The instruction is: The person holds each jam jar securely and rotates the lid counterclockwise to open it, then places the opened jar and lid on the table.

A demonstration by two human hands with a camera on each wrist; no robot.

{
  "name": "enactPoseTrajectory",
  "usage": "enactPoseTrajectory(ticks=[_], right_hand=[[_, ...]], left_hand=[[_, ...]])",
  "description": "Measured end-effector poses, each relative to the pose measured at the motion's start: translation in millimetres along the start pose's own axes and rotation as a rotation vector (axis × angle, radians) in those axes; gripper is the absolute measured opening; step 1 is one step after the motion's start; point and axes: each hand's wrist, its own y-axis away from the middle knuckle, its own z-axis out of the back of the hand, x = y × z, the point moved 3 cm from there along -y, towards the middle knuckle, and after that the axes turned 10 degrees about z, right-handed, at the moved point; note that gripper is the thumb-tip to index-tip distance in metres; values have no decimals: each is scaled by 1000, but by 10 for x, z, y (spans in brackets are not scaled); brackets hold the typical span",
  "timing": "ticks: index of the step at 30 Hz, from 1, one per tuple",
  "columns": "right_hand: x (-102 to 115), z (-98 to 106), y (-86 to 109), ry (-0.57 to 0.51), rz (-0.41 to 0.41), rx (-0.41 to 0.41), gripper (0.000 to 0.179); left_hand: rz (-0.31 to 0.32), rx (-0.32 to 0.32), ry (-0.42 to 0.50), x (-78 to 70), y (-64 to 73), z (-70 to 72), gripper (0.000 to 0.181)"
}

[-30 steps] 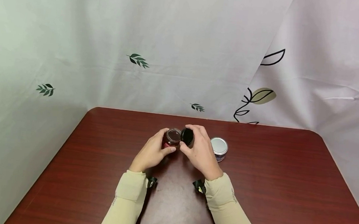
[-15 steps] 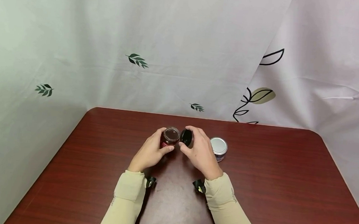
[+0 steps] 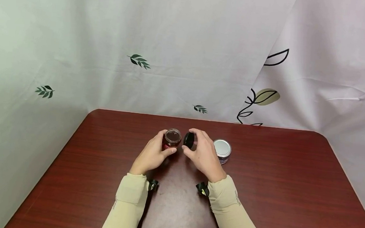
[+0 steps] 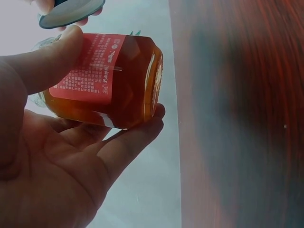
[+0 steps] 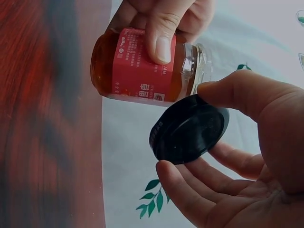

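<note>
My left hand (image 3: 151, 154) grips a glass jam jar (image 4: 102, 78) with a red label and reddish-amber contents. In the head view the jar's mouth is uncovered and faces up. Thumb and fingers wrap opposite sides of the glass. My right hand (image 3: 204, 153) pinches a round black lid (image 5: 190, 130) by its edge, thumb on one side and fingertips on the other. The lid is tilted on edge, just right of the jar's mouth, with a narrow gap between them in the head view. A short tin (image 3: 222, 148) with a silver lid stands close behind the right hand.
A reddish-brown wooden table (image 3: 279, 193) lies under both hands. A pale curtain (image 3: 175, 38) with leaf prints hangs behind its far edge and along the sides.
The jar has shifted slightly left, away from the lid, widening the gap between them. The lid has turned more onto its edge in the right hand. The tin has stayed put.
</note>
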Motion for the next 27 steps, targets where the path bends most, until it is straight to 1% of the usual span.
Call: enactPoseTrajectory(ticks=[13,21,27], right_hand=[[-20,-32,-3,-24,-26,-13,54],[-41,-57,-4,-46,-66,20,59],[-49,-66,6,-46,-73,39,58]], left_hand=[[11,17,13,11,-11,-13,68],[27,18,16,25,-13,-25,68],[43,11,11,24,-7,-28,68]])
